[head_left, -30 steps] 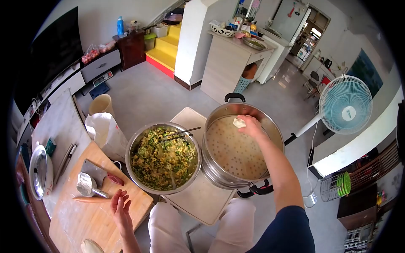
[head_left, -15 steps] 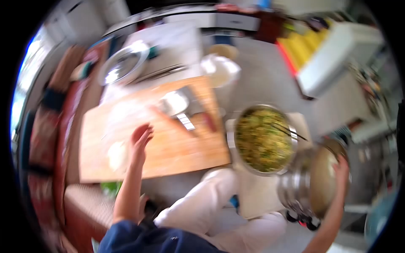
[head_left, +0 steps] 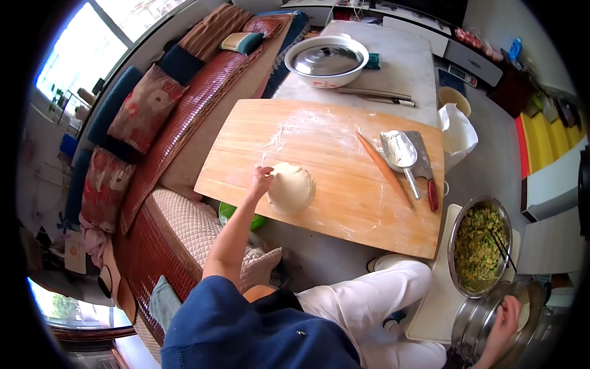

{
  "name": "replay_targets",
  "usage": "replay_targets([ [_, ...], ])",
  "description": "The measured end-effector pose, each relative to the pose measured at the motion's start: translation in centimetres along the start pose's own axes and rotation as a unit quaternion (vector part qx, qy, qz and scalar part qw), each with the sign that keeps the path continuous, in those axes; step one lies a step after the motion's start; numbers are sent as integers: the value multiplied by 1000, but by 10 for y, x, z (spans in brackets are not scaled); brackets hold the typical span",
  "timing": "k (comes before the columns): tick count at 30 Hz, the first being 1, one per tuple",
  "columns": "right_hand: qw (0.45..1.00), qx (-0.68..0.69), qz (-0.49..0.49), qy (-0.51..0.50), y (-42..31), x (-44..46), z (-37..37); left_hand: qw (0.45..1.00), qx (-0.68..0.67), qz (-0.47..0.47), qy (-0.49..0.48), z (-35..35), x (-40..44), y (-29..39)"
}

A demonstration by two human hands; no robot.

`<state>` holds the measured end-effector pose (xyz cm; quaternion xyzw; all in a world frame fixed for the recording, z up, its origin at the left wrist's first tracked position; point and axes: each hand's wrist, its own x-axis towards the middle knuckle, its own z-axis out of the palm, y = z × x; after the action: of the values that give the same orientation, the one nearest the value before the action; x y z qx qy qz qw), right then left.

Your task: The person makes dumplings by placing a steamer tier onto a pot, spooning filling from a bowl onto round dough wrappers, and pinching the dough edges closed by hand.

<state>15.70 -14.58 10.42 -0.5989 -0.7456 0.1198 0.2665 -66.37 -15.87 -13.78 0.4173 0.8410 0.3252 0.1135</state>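
On the wooden board, a stack of round dough wrappers lies near the front edge. My left hand pinches the left edge of the stack. My right hand is over the steamer pot at the lower right, fingers apart, with a pale dough piece beside its fingertips. Behind the pot, a steel bowl holds chopped green and yellow filling with chopsticks in it.
A rolling pin, a flour scoop and a cleaver with a red handle lie on the board's right. Beyond it, a lidded basin stands on the marble table. A cushioned sofa runs along the left.
The view has swung left towards the board. My left hand has moved from above the board to the wrapper stack. My right hand stays at the pot, where the dough piece is now beside its fingers.
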Motion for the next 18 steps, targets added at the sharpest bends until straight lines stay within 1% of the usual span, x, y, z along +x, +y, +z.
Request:
replay_targets([
  [1,1000,19,5,1,-28,5,8,1000,1,23,-4,0,-1,9],
  [3,999,29,-7,-15,-41,11,18,998,2,70,-12,2,0,29],
  [4,999,33,-11,-23,-51,13,23,995,30,95,-17,7,3,36],
  [5,999,42,-12,6,-61,15,31,991,56,120,-22,13,5,44],
  [6,999,44,-15,-4,-74,18,34,985,83,147,-28,19,10,50],
  [7,999,46,-16,-15,-84,20,36,986,78,125,-72,23,16,55],
  [10,998,34,-14,-43,-99,21,38,974,64,203,-82,28,26,62],
  [13,998,30,-21,-45,-112,17,41,979,-1,178,-97,30,31,66],
  [16,998,33,-21,-41,-118,13,45,966,28,234,-105,27,31,68],
  [18,998,40,-20,-40,-119,12,51,961,42,250,-111,28,32,67],
])
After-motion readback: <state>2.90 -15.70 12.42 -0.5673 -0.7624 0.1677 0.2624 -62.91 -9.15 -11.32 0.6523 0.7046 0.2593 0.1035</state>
